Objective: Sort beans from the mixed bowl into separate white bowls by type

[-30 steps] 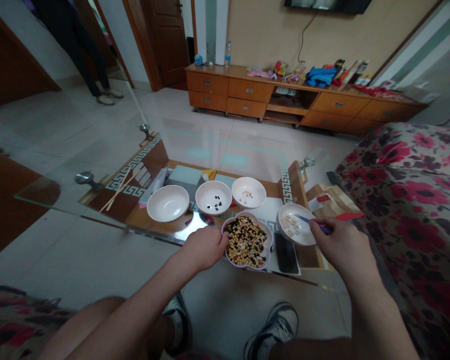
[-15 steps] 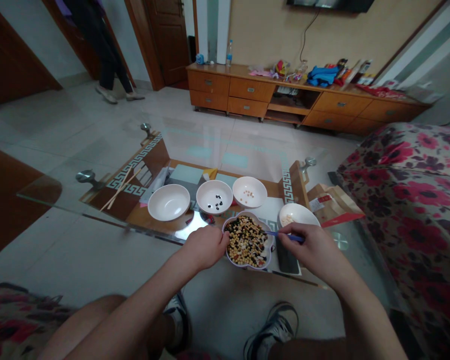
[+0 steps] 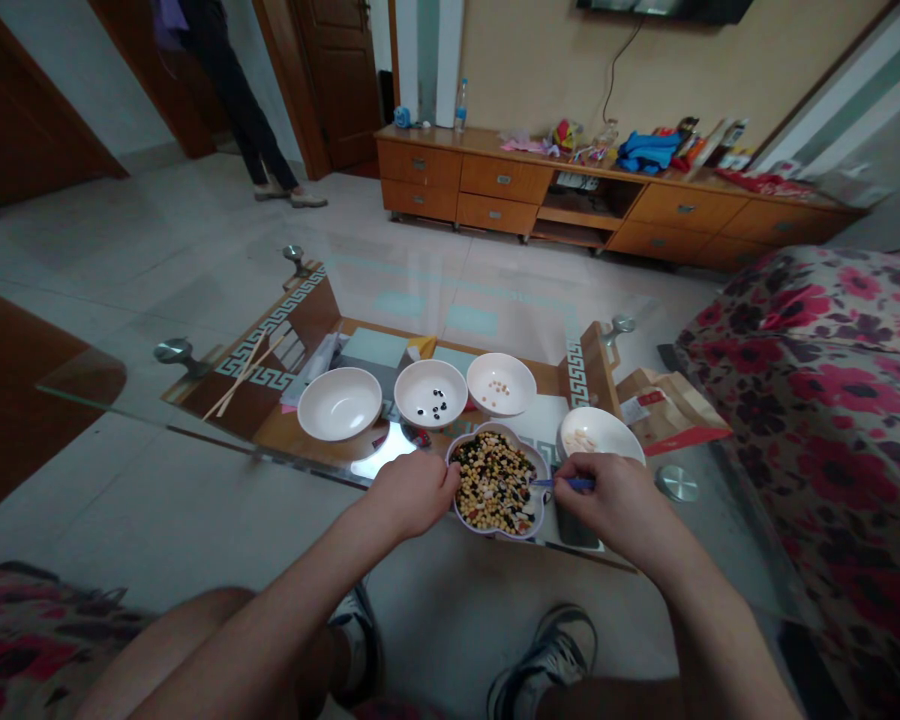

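Note:
My left hand (image 3: 412, 490) is closed on the left rim of a pale, petal-edged bowl (image 3: 538, 506) full of mixed beans (image 3: 491, 480), yellow, black, white and reddish. Between the thumb and fingers of my right hand (image 3: 615, 495) is a slim blue utensil (image 3: 544, 483). Its tip reaches into the beans at the bowl's right side; its exact kind cannot be made out. Behind are white bowls: one bare inside (image 3: 340, 405), one with several black beans (image 3: 450, 385), one with several tan beans (image 3: 521, 375), and one with a few whitish pieces (image 3: 613, 432).
The bowls stand on a glass-topped table (image 3: 142, 400). Chopsticks (image 3: 249, 375) lie at its left, a dark phone (image 3: 576, 525) by my right hand. A paper bag (image 3: 667, 405) is at the right, beside a flowered sofa (image 3: 832, 400). Another person (image 3: 247, 100) stands far left.
My right hand has shifted slightly, and the utensil's tip sits lower in the bowl. My left hand stays on the rim. The person at the back has stepped to the right.

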